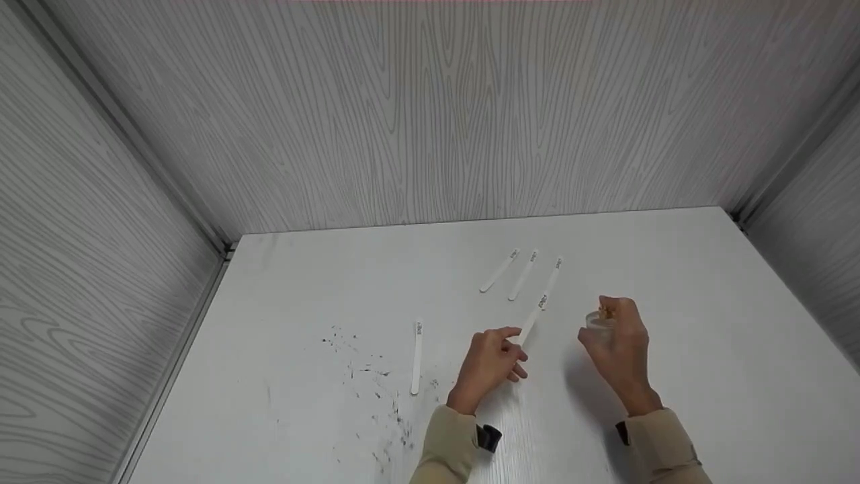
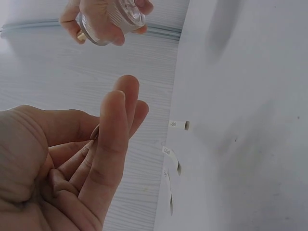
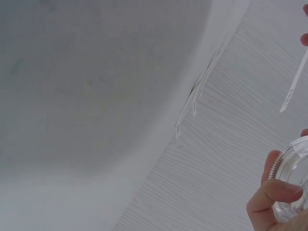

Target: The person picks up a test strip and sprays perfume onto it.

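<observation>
My left hand (image 1: 490, 359) pinches a narrow white strip (image 1: 531, 324) with dark print near its far end, raised off the table. In the right wrist view the same strip (image 3: 294, 84) slants down from the fingertips. To the right, my right hand (image 1: 621, 346) grips a small clear round container (image 1: 598, 323) with a ribbed side, held above the table. Something yellowish (image 1: 606, 312) shows by its fingers at the container; its kind cannot be made out. In the left wrist view the container (image 2: 127, 14) is tilted, partly covered by fingers.
Three similar printed strips lie spread beyond the hands, among them one strip (image 1: 498, 271) at the left. Another strip (image 1: 416, 359) lies left of my left hand. Dark marks (image 1: 376, 373) speckle the white table (image 1: 289, 302). Wood-grain panels (image 1: 430, 121) enclose its back and sides.
</observation>
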`<state>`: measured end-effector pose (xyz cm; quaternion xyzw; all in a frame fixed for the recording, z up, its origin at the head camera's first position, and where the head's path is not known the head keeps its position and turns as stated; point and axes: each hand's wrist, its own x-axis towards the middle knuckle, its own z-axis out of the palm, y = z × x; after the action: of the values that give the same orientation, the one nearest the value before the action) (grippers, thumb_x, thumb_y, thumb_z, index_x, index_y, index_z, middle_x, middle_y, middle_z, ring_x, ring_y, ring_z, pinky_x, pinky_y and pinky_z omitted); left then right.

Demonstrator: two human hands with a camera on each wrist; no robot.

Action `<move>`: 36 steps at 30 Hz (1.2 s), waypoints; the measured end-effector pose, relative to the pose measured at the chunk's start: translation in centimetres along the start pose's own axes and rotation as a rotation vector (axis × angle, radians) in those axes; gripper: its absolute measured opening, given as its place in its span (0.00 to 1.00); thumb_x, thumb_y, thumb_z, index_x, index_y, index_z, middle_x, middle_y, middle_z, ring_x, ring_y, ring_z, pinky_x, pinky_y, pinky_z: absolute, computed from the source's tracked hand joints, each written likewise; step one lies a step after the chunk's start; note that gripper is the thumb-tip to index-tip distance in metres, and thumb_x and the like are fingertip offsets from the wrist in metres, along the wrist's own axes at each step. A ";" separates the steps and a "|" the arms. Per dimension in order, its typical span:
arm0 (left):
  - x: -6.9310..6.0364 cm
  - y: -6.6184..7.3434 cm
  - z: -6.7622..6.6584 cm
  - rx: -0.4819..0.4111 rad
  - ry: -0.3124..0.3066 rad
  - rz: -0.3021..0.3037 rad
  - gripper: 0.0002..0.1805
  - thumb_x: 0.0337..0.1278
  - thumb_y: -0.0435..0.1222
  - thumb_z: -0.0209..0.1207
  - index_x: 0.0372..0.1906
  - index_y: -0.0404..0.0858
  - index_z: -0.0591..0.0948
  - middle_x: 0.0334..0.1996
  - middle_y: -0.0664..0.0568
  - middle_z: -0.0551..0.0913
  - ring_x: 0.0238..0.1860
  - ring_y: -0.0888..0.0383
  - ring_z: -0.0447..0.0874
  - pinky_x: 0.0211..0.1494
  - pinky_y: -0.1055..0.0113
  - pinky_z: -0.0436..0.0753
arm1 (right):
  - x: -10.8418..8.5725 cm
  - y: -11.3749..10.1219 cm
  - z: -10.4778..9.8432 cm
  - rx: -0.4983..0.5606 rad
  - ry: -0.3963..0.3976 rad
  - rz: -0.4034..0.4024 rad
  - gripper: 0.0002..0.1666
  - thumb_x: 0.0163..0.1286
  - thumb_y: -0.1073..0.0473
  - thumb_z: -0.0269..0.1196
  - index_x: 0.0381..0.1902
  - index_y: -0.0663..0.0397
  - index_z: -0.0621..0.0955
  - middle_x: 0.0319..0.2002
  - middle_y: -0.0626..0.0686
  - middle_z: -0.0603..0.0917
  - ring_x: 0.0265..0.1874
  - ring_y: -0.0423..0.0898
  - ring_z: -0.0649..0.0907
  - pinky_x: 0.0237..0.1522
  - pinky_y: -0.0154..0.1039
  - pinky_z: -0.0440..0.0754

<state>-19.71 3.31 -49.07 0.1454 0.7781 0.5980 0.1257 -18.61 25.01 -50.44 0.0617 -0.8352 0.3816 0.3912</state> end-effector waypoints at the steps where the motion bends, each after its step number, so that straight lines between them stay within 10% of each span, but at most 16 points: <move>1: 0.0 0.0 0.0 0.001 0.000 -0.002 0.21 0.68 0.22 0.52 0.64 0.23 0.75 0.32 0.41 0.88 0.22 0.56 0.88 0.27 0.65 0.87 | 0.0 0.0 0.0 0.000 0.001 0.004 0.28 0.44 0.82 0.64 0.48 0.75 0.74 0.42 0.67 0.82 0.38 0.58 0.81 0.36 0.56 0.77; 36: 3.5 -1.4 -2.5 0.021 0.109 -0.063 0.13 0.71 0.29 0.57 0.55 0.29 0.81 0.18 0.53 0.81 0.14 0.65 0.75 0.19 0.75 0.75 | 0.1 0.0 -0.2 0.041 0.001 0.055 0.30 0.44 0.86 0.67 0.49 0.77 0.74 0.45 0.72 0.80 0.44 0.66 0.81 0.42 0.67 0.78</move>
<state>-23.99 2.09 -49.82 0.0894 0.7943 0.5924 0.1005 -18.60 25.16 -50.29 0.0464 -0.8286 0.4091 0.3794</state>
